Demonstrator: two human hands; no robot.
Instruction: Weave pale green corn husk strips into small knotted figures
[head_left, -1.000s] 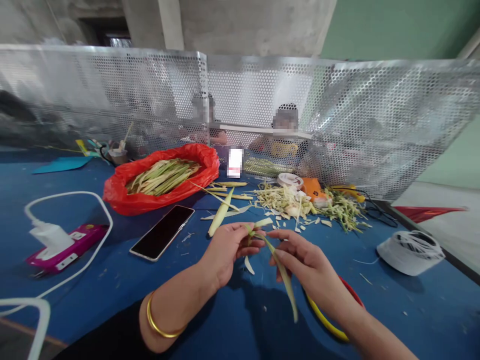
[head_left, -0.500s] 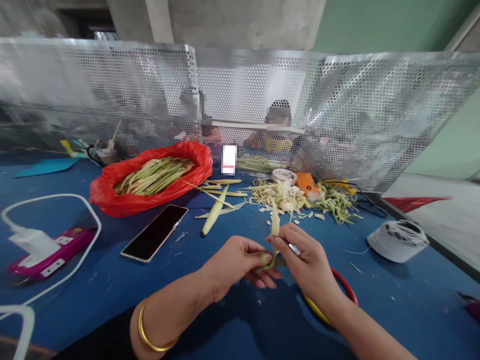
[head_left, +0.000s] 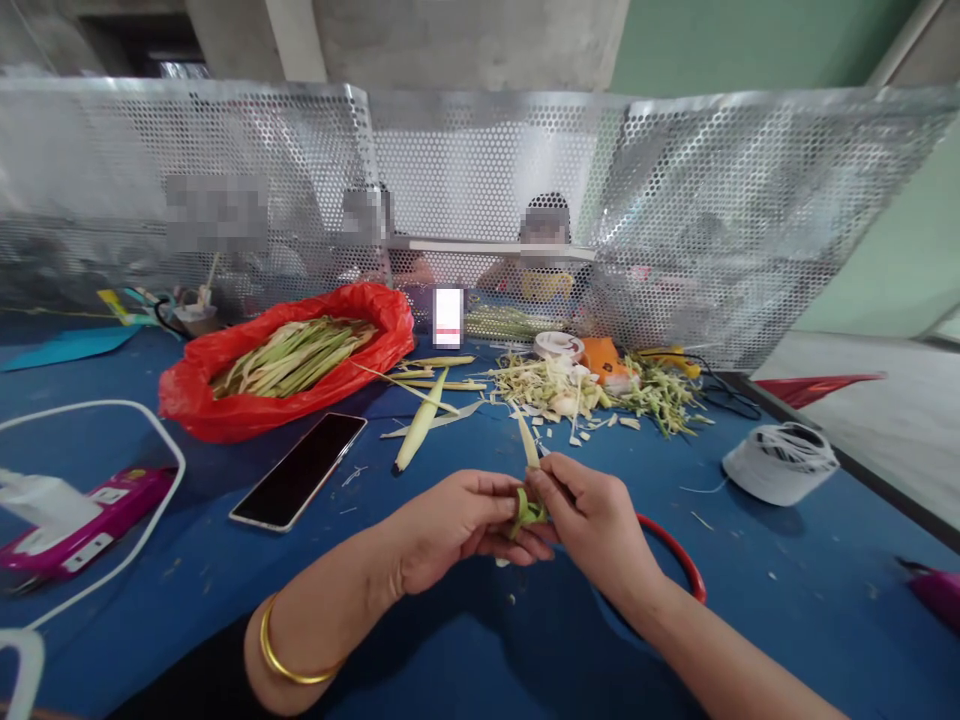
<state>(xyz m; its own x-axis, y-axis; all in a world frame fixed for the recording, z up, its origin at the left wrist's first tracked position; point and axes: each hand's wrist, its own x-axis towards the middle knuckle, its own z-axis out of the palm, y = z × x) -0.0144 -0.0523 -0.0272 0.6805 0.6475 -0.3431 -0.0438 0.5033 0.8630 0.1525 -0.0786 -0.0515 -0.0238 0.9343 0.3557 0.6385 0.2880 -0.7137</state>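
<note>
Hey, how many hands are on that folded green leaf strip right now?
2: the left hand pinches the leaf strip from the left, the right hand from the right.

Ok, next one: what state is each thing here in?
left hand, shut on the leaf strip
right hand, shut on the leaf strip
leaf strip, folded between both hands, end upright
red bag, open, filled with strips
phone, lying flat, screen dark
</note>
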